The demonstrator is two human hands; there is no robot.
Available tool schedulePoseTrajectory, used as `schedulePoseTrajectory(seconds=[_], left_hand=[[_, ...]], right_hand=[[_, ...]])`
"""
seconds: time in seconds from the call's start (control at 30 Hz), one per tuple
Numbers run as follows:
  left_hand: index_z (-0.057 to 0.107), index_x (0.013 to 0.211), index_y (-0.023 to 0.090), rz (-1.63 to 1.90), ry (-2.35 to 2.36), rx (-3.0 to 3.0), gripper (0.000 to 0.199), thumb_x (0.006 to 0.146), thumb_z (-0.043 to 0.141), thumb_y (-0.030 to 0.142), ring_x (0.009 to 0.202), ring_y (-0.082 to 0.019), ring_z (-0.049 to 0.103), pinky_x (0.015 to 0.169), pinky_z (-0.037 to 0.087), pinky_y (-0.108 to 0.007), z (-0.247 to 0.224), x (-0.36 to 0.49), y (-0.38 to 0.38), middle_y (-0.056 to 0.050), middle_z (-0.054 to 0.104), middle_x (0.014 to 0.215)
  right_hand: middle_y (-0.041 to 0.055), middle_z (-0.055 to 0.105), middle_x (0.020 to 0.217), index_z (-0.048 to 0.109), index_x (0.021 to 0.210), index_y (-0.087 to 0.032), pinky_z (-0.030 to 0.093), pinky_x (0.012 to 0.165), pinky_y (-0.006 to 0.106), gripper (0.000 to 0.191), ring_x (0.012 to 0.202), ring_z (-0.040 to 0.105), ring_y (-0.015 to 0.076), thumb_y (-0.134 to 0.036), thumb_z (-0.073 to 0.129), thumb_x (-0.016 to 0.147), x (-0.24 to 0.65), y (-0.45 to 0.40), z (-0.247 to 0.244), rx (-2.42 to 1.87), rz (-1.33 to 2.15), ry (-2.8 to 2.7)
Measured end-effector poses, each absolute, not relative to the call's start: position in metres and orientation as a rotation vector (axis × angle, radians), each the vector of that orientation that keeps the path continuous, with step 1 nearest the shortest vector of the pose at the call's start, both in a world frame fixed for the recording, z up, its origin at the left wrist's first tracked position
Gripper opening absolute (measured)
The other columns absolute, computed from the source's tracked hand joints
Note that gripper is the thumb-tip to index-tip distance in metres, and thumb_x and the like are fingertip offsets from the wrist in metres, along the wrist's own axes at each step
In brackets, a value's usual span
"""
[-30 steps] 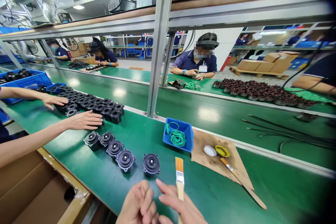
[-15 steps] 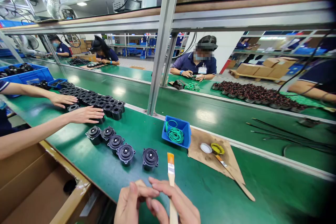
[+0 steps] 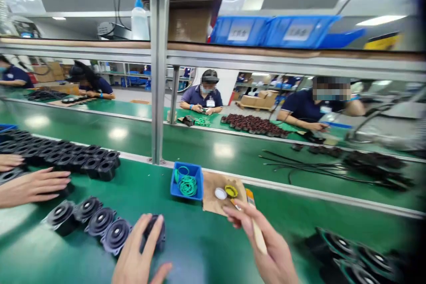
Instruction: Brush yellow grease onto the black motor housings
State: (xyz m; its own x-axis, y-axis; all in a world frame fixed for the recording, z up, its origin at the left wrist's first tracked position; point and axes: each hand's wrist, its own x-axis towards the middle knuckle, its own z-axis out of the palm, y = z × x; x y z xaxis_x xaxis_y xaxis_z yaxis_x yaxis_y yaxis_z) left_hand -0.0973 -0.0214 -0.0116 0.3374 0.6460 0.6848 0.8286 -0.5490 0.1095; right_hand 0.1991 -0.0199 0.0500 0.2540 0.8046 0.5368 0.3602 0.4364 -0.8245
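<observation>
My left hand [image 3: 140, 248] lies over a round black part [image 3: 159, 233] on the green table, its fingers wrapped on the top. My right hand [image 3: 262, 235] holds a flat brush by its pale wooden handle [image 3: 258, 237], bristles up and beyond the fingers. It hovers by a brown cardboard sheet [image 3: 213, 204] bearing a yellow-rimmed dish [image 3: 231, 191] and a white lid [image 3: 220, 193]. A second brush on the sheet is mostly hidden by my right hand. Several similar black parts [image 3: 116, 235] stand left of my left hand.
A blue bin [image 3: 187, 182] of green rings stands mid-table. Another person's hands [image 3: 40, 186] rest on black parts at the left, beside rows of rings [image 3: 80, 159]. More black parts [image 3: 342, 253] stand at right. A metal post [image 3: 159, 75] rises behind the bin.
The view has turned right. My hands have parted; the left has reached a lone black part, and the right has carried the brush toward the cardboard.
</observation>
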Motion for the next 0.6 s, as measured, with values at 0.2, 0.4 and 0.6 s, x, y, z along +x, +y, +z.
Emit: schedulePoseTrajectory(seconds=[0.2,0.4,0.6], left_hand=[[0.014,0.159,0.03,-0.873,-1.407,-2.545,0.076,0.093,0.049,0.019,0.101,-0.026,0.072,0.079,0.062,-0.035,-0.024,-0.08,0.025,-0.008,0.072,0.119],[0.043,0.147,0.031,-1.15,-1.469,-2.88,0.069,0.084,0.069,0.032,0.115,-0.027,0.067,0.093,0.058,-0.036,-0.025,-0.056,0.036,-0.008,0.068,0.129],[0.054,0.136,0.028,-1.332,-1.603,-2.896,0.06,0.08,0.074,0.034,0.119,-0.028,0.067,0.096,0.058,-0.034,-0.029,-0.063,0.037,-0.008,0.066,0.134]], right_hand=[[-0.0022,0.053,0.049,0.069,0.118,-0.014,0.038,0.04,0.022,0.072,0.042,0.045,0.0123,-0.075,0.041,0.092,0.257,0.034,0.06,-1.3,0.53,-1.099],[0.0051,0.061,0.057,0.071,0.082,-0.011,0.045,0.047,0.027,0.08,0.049,0.053,0.0165,-0.087,0.044,0.078,0.271,0.069,0.02,-1.514,0.437,-1.0],[0.0107,0.068,0.064,0.067,0.077,-0.014,0.05,0.05,0.031,0.076,0.053,0.06,0.021,-0.088,0.052,0.071,0.29,0.074,-0.005,-1.616,0.387,-0.983]])
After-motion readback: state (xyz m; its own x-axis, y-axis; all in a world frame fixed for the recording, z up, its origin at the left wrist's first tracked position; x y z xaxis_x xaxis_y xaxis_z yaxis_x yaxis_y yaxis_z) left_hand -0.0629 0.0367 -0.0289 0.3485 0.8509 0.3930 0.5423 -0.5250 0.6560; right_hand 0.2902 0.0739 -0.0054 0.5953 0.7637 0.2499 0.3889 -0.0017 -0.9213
